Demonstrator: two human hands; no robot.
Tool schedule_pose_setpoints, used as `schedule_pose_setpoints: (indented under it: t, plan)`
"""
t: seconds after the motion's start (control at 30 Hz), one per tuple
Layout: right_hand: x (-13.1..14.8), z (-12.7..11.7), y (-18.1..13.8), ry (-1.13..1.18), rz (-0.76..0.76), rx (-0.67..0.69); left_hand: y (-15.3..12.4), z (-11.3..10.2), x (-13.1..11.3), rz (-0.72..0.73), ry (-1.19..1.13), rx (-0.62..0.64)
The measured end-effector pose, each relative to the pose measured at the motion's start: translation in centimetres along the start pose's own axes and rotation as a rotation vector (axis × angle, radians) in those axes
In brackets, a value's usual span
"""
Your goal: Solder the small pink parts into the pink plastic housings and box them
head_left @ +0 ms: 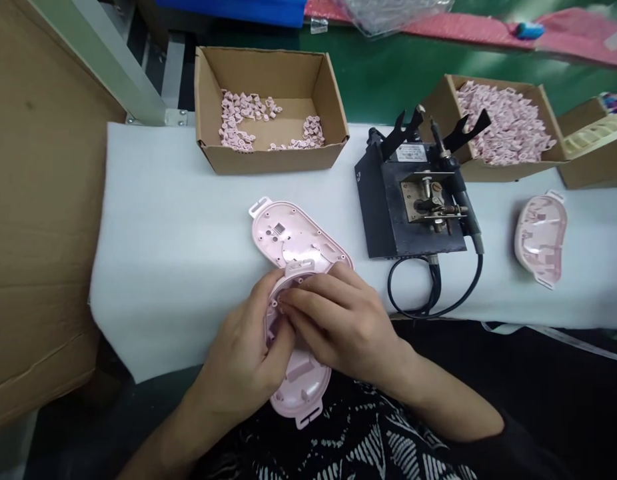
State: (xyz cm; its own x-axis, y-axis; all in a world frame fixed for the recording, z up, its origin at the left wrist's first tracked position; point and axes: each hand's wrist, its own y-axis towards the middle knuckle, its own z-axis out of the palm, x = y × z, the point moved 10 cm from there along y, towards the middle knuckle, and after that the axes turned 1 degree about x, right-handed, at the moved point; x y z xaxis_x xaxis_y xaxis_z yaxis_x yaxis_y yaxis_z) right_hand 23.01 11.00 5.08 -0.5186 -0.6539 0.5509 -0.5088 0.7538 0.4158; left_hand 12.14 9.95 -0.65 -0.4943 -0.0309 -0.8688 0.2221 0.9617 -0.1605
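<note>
**Both hands close on a pink shell over the table**

The left hand (241,353) cups a pink plastic shell (301,380) from its left side, with the thumb curled over the edge. The right hand (338,320) comes in from the right, its fingertips (288,308) pressed together on the shell's upper end, near a mounting tab and some small holes. Neither hand is spread wide; both are closed on the shell, and the fingers hide much of it. The shell is held upright-tilted above the table's front edge, in front of a patterned shirt (338,433), with its lower tab showing below the hands.

Its upper end overlaps a second pink shell (298,237), which lies on the white-covered table (178,267) with its inner ribs facing up. To the right stands a black machine (413,200) with a handpiece (463,207) in its holder and a black cable (413,293) looped in front. Further right, a third pink shell (541,237) lies by itself.

Behind the hands, a cardboard box (268,160) holds small pink parts (248,120), heaped along its walls. A second box (508,172), behind the machine, is packed with more pink parts (503,123). A large cardboard sheet (38,200) stands to the left of the table.
</note>
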Motion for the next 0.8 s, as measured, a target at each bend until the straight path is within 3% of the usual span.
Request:
schedule_pose_setpoints:
  t: [0.17,0.37,0.6,0.8]
  plan:
    - [-2.5,-1.9,-0.8,0.132,0.125,-0.17,-0.2,-0.3,0.2,-0.039,-0.064,-0.037]
    - [-3.7,0.2,-0.9,0.449,0.167,-0.032,0.1,0.1,0.0,-0.059,-0.045,-0.004]
    - [-4.0,0.4,-0.7,0.444,0.206,0.052,0.6,0.2,-0.1,-0.047,-0.013,-0.032]
    - [-3.1,0.2,-0.5,0.364,0.127,0.121,0.7,0.4,0.0,-0.049,-0.004,-0.044]
